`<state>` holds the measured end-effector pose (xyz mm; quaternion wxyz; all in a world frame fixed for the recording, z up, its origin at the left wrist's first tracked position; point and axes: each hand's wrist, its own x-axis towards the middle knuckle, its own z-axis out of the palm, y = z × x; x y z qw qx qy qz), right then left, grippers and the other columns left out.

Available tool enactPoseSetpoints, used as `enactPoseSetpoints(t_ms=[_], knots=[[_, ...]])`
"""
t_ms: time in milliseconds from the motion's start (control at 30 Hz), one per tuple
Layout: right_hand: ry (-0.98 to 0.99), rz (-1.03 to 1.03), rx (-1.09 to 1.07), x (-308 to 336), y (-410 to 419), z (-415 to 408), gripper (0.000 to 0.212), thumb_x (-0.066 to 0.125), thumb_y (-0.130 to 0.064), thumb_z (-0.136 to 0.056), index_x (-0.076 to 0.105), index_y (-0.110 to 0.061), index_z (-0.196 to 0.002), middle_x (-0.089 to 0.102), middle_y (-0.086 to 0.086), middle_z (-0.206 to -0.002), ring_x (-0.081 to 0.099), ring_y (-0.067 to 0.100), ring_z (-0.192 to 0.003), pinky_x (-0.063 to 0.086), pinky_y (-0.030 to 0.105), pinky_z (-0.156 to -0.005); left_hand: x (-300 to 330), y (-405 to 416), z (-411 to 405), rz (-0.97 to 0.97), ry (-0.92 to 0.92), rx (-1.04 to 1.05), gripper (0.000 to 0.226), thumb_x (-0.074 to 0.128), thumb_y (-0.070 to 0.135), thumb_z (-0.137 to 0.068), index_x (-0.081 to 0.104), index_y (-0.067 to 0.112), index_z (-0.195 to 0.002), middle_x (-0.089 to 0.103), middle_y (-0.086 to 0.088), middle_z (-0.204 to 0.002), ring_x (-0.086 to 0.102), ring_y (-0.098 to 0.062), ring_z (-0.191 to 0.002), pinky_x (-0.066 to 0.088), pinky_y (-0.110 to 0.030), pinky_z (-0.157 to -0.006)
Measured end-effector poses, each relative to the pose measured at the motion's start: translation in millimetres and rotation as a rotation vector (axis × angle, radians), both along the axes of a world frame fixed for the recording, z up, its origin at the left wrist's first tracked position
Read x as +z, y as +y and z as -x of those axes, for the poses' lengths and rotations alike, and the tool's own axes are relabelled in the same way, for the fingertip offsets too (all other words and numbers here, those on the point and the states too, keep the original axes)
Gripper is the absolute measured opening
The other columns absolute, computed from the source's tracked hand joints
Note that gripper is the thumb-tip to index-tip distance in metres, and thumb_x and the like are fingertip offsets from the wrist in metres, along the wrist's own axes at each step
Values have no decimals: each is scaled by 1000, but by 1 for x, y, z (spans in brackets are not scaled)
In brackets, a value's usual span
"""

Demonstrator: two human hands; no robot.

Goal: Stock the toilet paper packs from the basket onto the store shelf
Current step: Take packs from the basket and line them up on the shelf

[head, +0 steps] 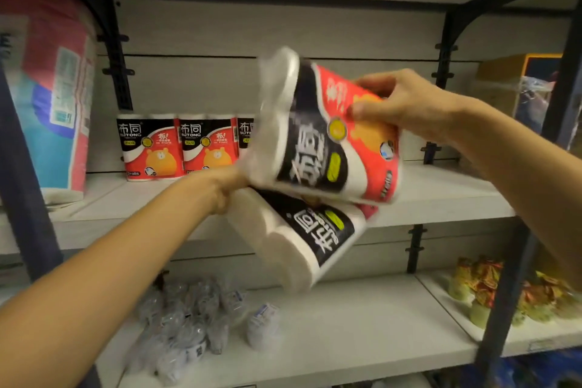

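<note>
My right hand point(400, 104) grips a red, black and white toilet paper pack point(318, 135), tilted on its side in front of the middle shelf point(441, 195). Just below it my left hand point(225, 190) holds a second pack point(302, 236) of the same kind, also tilted; its fingers are hidden behind the packs. Three matching packs point(179, 146) stand upright in a row at the back of the middle shelf, the third partly hidden behind the pack held in my right hand. The basket is out of view.
A large pink and blue paper pack point(47, 88) stands at the shelf's left end. A cardboard box point(516, 85) sits at the right. The lower shelf holds small clear-wrapped rolls point(195, 321) and colourful packets point(491, 293). Dark metal brackets point(116, 50) frame the bay.
</note>
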<state>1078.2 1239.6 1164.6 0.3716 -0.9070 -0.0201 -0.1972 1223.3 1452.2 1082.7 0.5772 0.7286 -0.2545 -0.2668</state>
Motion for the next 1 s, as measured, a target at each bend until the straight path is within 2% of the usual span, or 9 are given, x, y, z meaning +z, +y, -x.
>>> enactPoseSetpoints(t_ms=[67, 167, 233, 300, 367, 467, 600, 733, 1000], knots=[[-261, -196, -167, -6, -10, 0, 52, 73, -51, -65, 61, -29, -111, 70, -3, -105, 71, 16, -87, 61, 38, -75, 6, 3, -4, -20, 22, -114, 39, 74, 28, -74, 68, 3, -103, 75, -14, -86, 71, -23, -84, 53, -40, -91], [-444, -561, -356, -15, -28, -8, 65, 78, -55, -66, 57, -22, -118, 67, 3, -111, 69, 23, -93, 57, 53, -79, 10, 1, -5, 79, -223, 11, 46, 70, 52, -74, 68, 25, -111, 72, -7, -98, 65, -31, -91, 52, -41, -85], [-282, -723, -415, -21, -41, -8, 93, 80, -65, -55, 49, -15, -127, 64, 9, -118, 66, 32, -99, 50, 67, -83, -7, -47, -57, 19, -322, 76, 56, 67, 70, -66, 61, 36, -110, 66, -1, -109, 61, -31, -100, 47, -38, -87], [-101, -752, -414, -32, -53, -7, 105, 81, -65, -48, 47, -10, -130, 64, 11, -119, 66, 34, -100, 50, 65, -84, -33, -70, -114, 86, -254, 82, 55, 71, 67, -68, 56, 47, -117, 57, 5, -131, 51, -23, -122, 39, -41, -102], [-64, -783, -406, -45, -65, -8, 85, 82, -56, -59, 52, -8, -123, 67, 11, -111, 68, 32, -94, 56, 52, -78, -45, -54, -114, 362, -67, 15, 49, 74, 57, -73, 62, 44, -119, 63, 8, -125, 57, -21, -120, 50, -40, -92], [-106, -825, -435, -62, -87, -16, 67, 82, -46, -68, 56, -10, -117, 67, 9, -111, 67, 30, -94, 55, 48, -81, -26, -39, -44, 581, 275, 195, 37, 68, 43, -81, 68, 25, -114, 72, -5, -109, 68, -27, -97, 55, -44, -84], [-169, -825, -493, -69, -116, -30, 54, 82, -36, -72, 52, -14, -112, 58, 3, -115, 57, 29, -111, 43, 51, -100, -24, -55, -26, 677, 252, 274, 45, 69, 44, -80, 67, 23, -119, 72, -6, -110, 70, -27, -93, 57, -41, -77], [-192, -818, -507, -81, -151, -51, 52, 83, -26, -72, 55, -14, -114, 58, 3, -113, 53, 23, -102, 43, 43, -92, -29, -65, -29, 690, 190, 387, 62, 81, 45, -65, 63, 28, -121, 72, -7, -110, 70, -32, -97, 54, -52, -85], [-169, -784, -520, -94, -214, -108, 51, 85, -15, -70, 59, -11, -114, 61, 6, -107, 57, 24, -94, 46, 40, -82, -29, -93, -28, 539, 24, 440, 41, 75, 40, -76, 66, 27, -113, 75, -6, -100, 72, -30, -91, 54, -50, -88]])
